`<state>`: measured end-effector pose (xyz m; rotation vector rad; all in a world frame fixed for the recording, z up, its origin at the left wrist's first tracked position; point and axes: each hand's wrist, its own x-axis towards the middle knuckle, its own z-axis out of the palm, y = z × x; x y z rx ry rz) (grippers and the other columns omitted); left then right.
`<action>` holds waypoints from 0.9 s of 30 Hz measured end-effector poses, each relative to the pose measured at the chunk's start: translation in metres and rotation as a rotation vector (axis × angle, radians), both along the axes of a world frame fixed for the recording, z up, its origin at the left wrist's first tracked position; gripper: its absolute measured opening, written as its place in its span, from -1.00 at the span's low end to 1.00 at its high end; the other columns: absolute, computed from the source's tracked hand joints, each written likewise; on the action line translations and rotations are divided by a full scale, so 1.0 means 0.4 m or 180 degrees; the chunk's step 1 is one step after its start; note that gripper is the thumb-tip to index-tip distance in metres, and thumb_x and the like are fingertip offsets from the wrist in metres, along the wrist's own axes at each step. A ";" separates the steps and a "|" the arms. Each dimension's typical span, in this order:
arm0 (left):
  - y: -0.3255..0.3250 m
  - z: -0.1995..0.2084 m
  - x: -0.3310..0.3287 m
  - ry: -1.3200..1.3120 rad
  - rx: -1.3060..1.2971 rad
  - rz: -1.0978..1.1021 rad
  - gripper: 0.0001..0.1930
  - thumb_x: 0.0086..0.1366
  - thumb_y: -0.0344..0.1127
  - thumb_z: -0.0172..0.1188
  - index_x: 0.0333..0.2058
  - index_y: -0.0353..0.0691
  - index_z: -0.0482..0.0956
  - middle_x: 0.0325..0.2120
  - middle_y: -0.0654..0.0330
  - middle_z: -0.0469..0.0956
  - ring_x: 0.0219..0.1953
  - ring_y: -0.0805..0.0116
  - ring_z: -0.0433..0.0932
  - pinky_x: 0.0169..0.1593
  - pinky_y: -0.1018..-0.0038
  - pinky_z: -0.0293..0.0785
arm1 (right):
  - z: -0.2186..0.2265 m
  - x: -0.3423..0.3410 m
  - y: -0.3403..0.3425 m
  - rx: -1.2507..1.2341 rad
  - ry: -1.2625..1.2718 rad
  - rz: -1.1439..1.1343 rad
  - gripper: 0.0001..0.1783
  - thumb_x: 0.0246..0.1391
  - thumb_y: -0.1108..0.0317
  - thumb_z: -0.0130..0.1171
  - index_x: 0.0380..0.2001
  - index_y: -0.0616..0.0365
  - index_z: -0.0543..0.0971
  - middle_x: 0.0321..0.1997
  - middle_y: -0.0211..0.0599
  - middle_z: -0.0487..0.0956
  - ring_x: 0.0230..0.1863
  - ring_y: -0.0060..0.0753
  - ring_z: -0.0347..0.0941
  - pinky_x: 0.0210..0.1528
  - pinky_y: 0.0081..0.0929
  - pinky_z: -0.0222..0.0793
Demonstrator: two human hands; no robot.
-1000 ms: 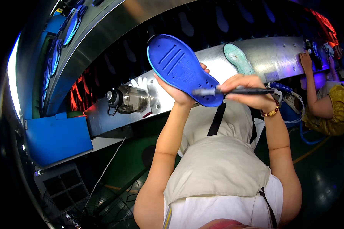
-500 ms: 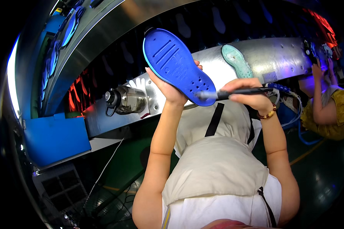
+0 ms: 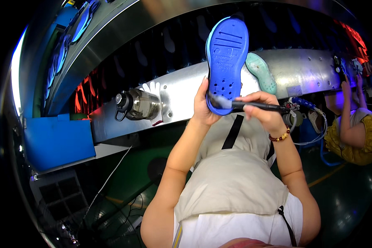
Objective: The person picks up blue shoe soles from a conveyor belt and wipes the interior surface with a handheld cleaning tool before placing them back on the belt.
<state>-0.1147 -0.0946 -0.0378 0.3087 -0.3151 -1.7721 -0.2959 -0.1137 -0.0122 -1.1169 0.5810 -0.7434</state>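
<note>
My left hand (image 3: 204, 105) grips a blue shoe sole (image 3: 227, 56) near its lower end, thumb along the left edge. The sole stands almost upright in view, its holes and grooves facing me. In my right hand (image 3: 262, 111) is a brush with a black handle (image 3: 273, 108), held between thumb and fingers. Its pale bristles (image 3: 220, 102) touch the lower end of the sole, below the holes. A mint-green sole (image 3: 261, 73) lies on the metal bench just beyond my right hand.
A metal bench (image 3: 182, 89) curves across in front of me. On its left stand a dark-lidded bottle (image 3: 138, 104) and a white glove (image 3: 153, 88). A blue box (image 3: 60, 142) sits far left. Soles line the rack behind. A person in yellow (image 3: 357, 132) works at far right.
The blue sole has swung from leaning left to nearly upright and shifted right. My left hand has moved right with it. The brush still touches its lower end, its handle now sloping down to the right.
</note>
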 end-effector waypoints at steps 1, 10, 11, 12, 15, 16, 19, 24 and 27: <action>-0.009 -0.028 0.026 0.0036 -0.0121 -0.0179 -0.30 0.19 0.17 -0.23 0.09 -0.35 0.15 -0.05 -0.14 0.32 -0.02 -0.01 0.35 0.03 0.10 0.29 | 0.031 0.002 0.004 -0.0262 0.0170 0.0121 -0.78 -0.13 0.55 0.15 -0.31 0.29 0.53 -0.33 -0.24 0.56 -0.53 -0.66 0.40 -0.42 -0.75 0.37; -0.025 0.063 0.053 -0.1052 0.0273 -0.1059 -0.50 0.17 -0.13 -0.02 -0.02 -0.40 0.28 -0.18 0.02 0.45 -0.20 0.33 0.49 -0.10 0.44 0.43 | 0.075 -0.030 -0.069 -0.1831 0.0444 0.1156 -0.77 -0.21 0.53 0.24 -0.35 0.27 0.56 -0.28 -0.15 0.56 -0.26 -0.42 0.51 -0.21 -0.57 0.41; -0.021 0.078 0.047 -0.1208 0.0316 -0.1061 -0.52 0.16 -0.15 0.00 -0.05 -0.43 0.30 -0.22 0.02 0.46 -0.25 0.36 0.50 -0.16 0.50 0.44 | 0.087 -0.046 -0.077 -0.1872 0.0433 0.1386 -0.76 -0.21 0.53 0.24 -0.35 0.27 0.56 -0.27 -0.15 0.56 -0.26 -0.41 0.51 -0.20 -0.56 0.42; -0.020 0.081 0.050 -0.1226 0.0378 -0.1185 -0.52 0.16 -0.16 0.00 -0.05 -0.43 0.30 -0.21 0.03 0.46 -0.25 0.37 0.50 -0.16 0.52 0.45 | 0.103 -0.056 -0.087 -0.1896 0.0412 0.1636 -0.75 -0.22 0.53 0.24 -0.34 0.27 0.56 -0.27 -0.14 0.56 -0.25 -0.40 0.51 -0.19 -0.54 0.42; -0.016 0.109 0.071 -0.1393 0.0537 -0.1573 -0.54 0.18 -0.19 -0.01 -0.04 -0.42 0.31 -0.21 0.05 0.46 -0.27 0.42 0.50 -0.19 0.58 0.44 | 0.151 -0.075 -0.100 -0.1663 0.0658 0.1489 -0.75 -0.23 0.56 0.22 -0.35 0.27 0.55 -0.28 -0.15 0.56 -0.25 -0.33 0.51 -0.18 -0.49 0.42; -0.022 0.124 0.069 -0.1760 0.0394 -0.1643 -0.53 0.17 -0.19 0.00 -0.03 -0.42 0.30 -0.19 0.04 0.45 -0.23 0.40 0.49 -0.15 0.57 0.42 | 0.163 -0.076 -0.104 -0.1559 0.0833 0.1303 -0.76 -0.22 0.57 0.22 -0.35 0.27 0.55 -0.28 -0.15 0.56 -0.25 -0.31 0.51 -0.17 -0.48 0.42; -0.025 0.141 0.069 -0.2572 0.0089 -0.1837 -0.49 0.13 -0.16 0.03 0.00 -0.37 0.29 -0.18 0.04 0.44 -0.16 0.40 0.46 -0.08 0.60 0.37 | 0.131 -0.059 -0.117 -0.2185 0.0516 0.1858 -0.81 -0.21 0.55 0.22 -0.40 0.26 0.55 -0.28 -0.17 0.56 -0.24 -0.33 0.51 -0.17 -0.51 0.41; -0.006 0.135 0.098 -0.2461 0.0737 -0.1650 -0.45 0.13 -0.02 -0.05 -0.04 -0.36 0.33 -0.20 -0.03 0.45 -0.26 0.25 0.51 -0.25 0.28 0.52 | 0.150 -0.080 -0.122 -0.2133 0.0373 0.1385 -0.80 -0.21 0.55 0.22 -0.40 0.27 0.55 -0.27 -0.18 0.56 -0.20 -0.35 0.49 -0.13 -0.48 0.40; -0.016 0.123 0.121 -0.2667 0.0129 -0.1381 -0.51 0.17 -0.06 -0.05 -0.08 -0.38 0.36 -0.30 0.05 0.51 -0.34 0.36 0.53 -0.25 0.47 0.50 | 0.110 -0.077 -0.111 -0.1984 0.0556 0.1467 -0.76 -0.26 0.62 0.23 -0.38 0.27 0.56 -0.28 -0.12 0.56 -0.17 -0.26 0.49 -0.08 -0.43 0.39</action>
